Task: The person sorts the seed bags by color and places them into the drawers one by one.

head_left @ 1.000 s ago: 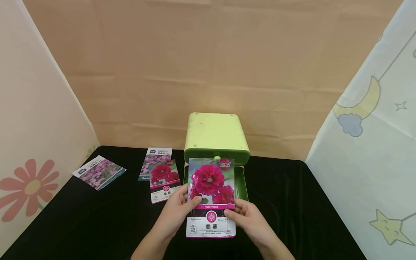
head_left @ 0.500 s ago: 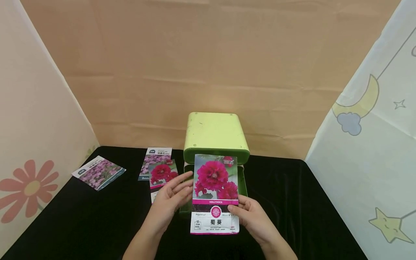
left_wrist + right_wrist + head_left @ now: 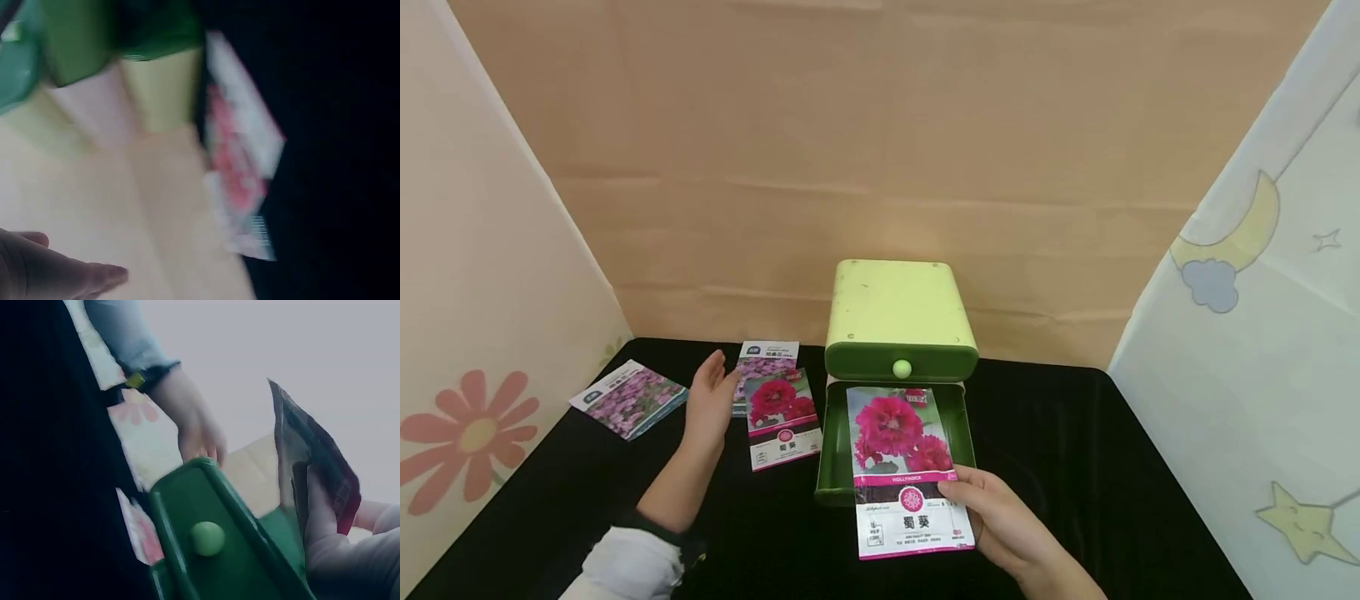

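Between thumb and fingers, my right hand (image 3: 996,512) grips the lower right edge of a seed packet (image 3: 891,429) with magenta flowers, marked HOLLYHOCK. The packet is above the pulled-out green lower drawer (image 3: 835,483) and covers much of its inside. My left hand (image 3: 707,408) is raised at the left, holding nothing, its fingers fairly straight. It is between a pink-flower packet (image 3: 632,400) and another hollyhock packet (image 3: 782,421), which overlaps a second pink-flower packet (image 3: 767,354). Blur softens the left wrist view, where fingers (image 3: 100,278) show at lower left.
A pale green box (image 3: 898,304) stands at the back centre of the black-covered table (image 3: 1045,533). Its upper drawer (image 3: 865,360) is closed and has a round knob (image 3: 902,368). Printed cloth walls rise at left and right, a tan one behind.
My left hand has let go of the hollyhock packet and moved left toward the other packets. My right hand still holds that packet, now slightly lower and tilted, with the knob uncovered.
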`<action>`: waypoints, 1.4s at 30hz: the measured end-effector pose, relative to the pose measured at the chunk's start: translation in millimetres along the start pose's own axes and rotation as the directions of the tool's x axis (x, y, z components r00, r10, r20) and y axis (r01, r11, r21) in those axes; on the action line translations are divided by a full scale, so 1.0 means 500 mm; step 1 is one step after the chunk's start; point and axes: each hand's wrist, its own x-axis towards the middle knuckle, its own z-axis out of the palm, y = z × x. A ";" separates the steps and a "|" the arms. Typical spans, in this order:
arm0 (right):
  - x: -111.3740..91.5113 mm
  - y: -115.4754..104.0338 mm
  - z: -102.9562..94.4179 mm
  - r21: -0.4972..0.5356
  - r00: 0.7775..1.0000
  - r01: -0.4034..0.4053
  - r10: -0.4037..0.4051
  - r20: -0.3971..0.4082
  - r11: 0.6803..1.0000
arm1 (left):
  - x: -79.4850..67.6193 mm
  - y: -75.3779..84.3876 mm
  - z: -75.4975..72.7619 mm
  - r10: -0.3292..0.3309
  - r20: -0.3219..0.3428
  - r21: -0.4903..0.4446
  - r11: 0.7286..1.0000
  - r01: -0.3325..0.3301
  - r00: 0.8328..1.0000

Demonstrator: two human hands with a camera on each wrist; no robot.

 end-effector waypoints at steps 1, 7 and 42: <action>0.000 0.000 -0.001 0.020 1.000 -0.005 0.005 0.009 1.000 | 0.015 -0.014 0.004 -0.025 0.005 0.049 0.998 0.025 1.000; 0.011 -0.011 -0.010 0.104 0.997 0.019 -0.026 0.068 0.994 | 0.079 -0.085 0.039 -0.141 0.008 0.399 0.908 0.126 0.990; 0.130 -0.035 -0.059 -0.249 0.996 -0.063 0.046 -0.071 0.967 | 0.094 -0.164 0.110 -0.301 -0.092 0.645 0.708 0.287 0.949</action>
